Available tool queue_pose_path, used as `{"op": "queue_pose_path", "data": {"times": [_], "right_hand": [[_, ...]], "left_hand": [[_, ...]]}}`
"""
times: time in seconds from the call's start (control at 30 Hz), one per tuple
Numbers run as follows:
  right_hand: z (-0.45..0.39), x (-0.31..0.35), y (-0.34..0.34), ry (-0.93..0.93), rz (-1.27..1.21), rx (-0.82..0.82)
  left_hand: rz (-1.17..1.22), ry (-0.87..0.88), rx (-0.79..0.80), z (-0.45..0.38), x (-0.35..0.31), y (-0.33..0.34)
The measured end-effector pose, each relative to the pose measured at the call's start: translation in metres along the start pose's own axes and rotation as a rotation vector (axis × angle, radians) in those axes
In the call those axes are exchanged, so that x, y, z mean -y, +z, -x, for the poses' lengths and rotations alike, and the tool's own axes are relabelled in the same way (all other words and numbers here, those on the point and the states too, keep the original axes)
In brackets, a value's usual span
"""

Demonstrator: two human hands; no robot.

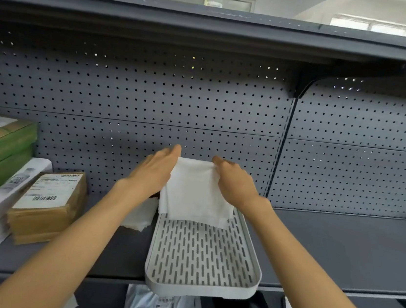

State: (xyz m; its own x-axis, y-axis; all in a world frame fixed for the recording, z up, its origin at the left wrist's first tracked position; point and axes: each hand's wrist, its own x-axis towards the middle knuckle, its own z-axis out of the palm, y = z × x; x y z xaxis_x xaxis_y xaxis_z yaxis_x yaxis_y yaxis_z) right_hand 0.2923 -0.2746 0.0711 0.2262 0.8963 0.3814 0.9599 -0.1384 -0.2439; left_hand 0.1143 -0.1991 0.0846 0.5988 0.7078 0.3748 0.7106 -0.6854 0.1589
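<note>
Right grip (234,180) pinches the cloth (197,191) by a top corner over the far end of the tray (205,290); left grip (156,168) lies on the other edge, and I cannot tell whether it grasps. Keep the cloth taut and lower it flat inside the rim

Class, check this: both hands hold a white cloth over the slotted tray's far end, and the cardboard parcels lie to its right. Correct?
Not quite: in the head view the cardboard parcels lie left of the slotted tray, not right. The rest stands: left hand and right hand hold the white cloth over its far end.
</note>
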Motion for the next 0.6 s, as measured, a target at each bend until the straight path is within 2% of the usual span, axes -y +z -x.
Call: {"op": "queue_pose_path", "data": {"times": [0.33,0.6], "right_hand": [[0.035,-0.04,-0.011,-0.02,-0.02,0.015],[0.056,-0.059,0.01,0.005,-0.046,0.235]], "left_hand": [[0.04,-0.01,-0.063,0.021,-0.047,0.021],[0.056,-0.033,0.05,0.045,-0.053,0.047]]}}
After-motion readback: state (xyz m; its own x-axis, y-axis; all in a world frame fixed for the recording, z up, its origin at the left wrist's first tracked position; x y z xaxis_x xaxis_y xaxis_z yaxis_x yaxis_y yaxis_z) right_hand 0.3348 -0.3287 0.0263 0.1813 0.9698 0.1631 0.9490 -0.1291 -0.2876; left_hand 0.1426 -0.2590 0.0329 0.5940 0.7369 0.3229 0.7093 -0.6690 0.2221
